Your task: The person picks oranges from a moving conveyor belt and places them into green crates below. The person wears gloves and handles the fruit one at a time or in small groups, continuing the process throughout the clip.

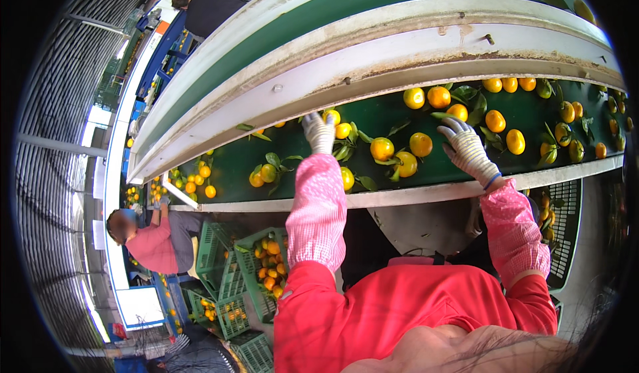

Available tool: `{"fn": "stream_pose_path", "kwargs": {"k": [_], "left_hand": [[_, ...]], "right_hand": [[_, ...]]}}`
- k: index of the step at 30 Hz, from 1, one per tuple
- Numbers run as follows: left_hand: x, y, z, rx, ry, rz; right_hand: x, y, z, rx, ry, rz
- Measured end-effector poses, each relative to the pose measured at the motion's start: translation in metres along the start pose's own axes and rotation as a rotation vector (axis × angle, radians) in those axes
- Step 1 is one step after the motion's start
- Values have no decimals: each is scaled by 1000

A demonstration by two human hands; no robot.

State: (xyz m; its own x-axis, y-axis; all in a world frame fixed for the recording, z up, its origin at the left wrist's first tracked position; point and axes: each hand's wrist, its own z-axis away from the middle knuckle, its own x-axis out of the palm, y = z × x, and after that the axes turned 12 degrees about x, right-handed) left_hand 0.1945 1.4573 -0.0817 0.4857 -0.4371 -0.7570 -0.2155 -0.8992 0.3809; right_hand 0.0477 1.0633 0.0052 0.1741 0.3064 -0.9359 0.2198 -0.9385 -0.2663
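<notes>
In a striped knit glove, my left hand (319, 132) reaches to the far side of a green conveyor belt (319, 180). Its fingertips are beside a yellow-orange mandarin (331, 116), partly behind them; whether they grip it is unclear. Another leafy mandarin (343, 130) lies just right of that hand. My right hand (467, 149), gloved alike, hovers low over the belt with thumb and fingers apart. Its fingertips are close to a leaf and a mandarin (457, 112). Between the hands lie several mandarins (406, 164), some with stems and leaves.
A white metal rail (409, 193) edges the belt's near side, and a raised second conveyor (319, 28) overhangs its far side. Green plastic crates (239, 260) with mandarins stand at lower left. Another crate (569, 233) is at right. One person (159, 248) sits at left; another (214, 11) bends farther back.
</notes>
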Motion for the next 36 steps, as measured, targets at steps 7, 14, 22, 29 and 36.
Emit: {"fn": "stream_pose_path", "kwargs": {"k": [7, 14, 22, 29, 36], "left_hand": [[18, 13, -44, 269, -598, -160], [26, -6, -34, -437, -191, 1386], [-11, -121, -42, -55, -94, 1053], [26, -3, -73, 587, -583, 260], [33, -33, -88, -99, -989, 1280]], "right_hand": [[32, -29, -9, -2, 19, 41], [53, -79, -31, 12, -28, -61], [76, -124, -54, 94, 22, -162], [85, -156, -70, 204, 104, -379], [95, -176, -87, 421, 123, -1014]]}}
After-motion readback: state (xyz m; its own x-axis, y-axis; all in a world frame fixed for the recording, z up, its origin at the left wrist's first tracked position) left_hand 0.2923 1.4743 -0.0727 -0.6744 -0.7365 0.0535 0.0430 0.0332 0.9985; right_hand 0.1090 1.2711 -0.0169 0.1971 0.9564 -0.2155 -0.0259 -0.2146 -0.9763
